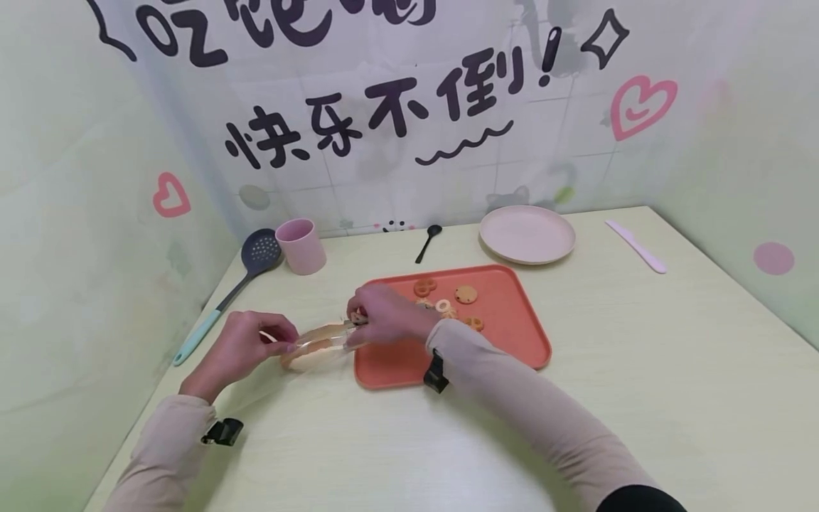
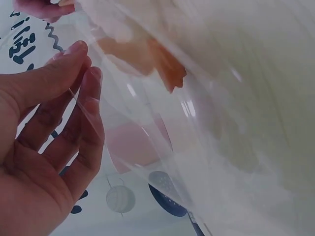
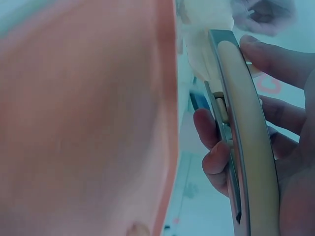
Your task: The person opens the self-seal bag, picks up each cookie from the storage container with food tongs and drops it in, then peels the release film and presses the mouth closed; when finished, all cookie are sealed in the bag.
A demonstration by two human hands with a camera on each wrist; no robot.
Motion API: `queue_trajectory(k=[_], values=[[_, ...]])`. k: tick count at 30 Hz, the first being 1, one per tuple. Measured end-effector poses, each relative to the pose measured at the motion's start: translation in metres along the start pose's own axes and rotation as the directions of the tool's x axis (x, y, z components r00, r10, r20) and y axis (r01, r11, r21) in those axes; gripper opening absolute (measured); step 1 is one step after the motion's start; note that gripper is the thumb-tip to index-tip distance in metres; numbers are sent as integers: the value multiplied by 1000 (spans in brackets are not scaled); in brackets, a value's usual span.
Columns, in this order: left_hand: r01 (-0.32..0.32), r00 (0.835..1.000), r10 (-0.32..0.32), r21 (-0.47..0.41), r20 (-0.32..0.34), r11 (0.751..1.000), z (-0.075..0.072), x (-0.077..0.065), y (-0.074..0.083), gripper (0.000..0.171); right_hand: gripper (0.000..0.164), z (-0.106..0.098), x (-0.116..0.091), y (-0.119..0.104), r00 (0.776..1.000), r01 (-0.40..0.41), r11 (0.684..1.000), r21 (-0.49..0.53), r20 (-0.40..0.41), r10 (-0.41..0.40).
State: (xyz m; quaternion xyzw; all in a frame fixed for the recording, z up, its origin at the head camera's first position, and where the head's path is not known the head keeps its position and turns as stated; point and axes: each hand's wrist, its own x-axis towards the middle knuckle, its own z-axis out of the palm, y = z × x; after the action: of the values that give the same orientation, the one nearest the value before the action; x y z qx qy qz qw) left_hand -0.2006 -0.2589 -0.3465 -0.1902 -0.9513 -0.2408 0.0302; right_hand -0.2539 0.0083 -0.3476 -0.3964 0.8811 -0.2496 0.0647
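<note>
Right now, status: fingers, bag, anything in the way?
Left fingers pinching clear bag. Right fingers gripping beige tool. Coral tray close to right fingers, possibly in the way.

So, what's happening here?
Someone is handling a clear plastic bag over a table. The left hand pinches one end of it. The right hand, above the left side of an orange tray, grips what looks like a long, pale clip near the bag's other end. I can't tell whether the clip has closed on the plastic. Several small biscuits lie on the tray, with a pink plate behind it.
</note>
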Motion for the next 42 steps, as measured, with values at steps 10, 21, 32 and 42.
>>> queue_trajectory(k=[10,21,32,42], values=[[-4,1000,4,6,0,1000,3,1,-1,15,36,-36,-46,28,995,-92,995,35,-31,93],[-16,1000,17,-26,18,1000,3,1,-3,13,46,-76,-96,76,974,-198,971,-134,-136,179],[-13,1000,13,-6,28,1000,2,2,-6,13,38,-90,-127,97,963,-199,969,-148,-213,166],[-15,999,16,-29,38,999,3,1,-4,13,37,-89,-116,99,964,-211,966,-152,-195,180]])
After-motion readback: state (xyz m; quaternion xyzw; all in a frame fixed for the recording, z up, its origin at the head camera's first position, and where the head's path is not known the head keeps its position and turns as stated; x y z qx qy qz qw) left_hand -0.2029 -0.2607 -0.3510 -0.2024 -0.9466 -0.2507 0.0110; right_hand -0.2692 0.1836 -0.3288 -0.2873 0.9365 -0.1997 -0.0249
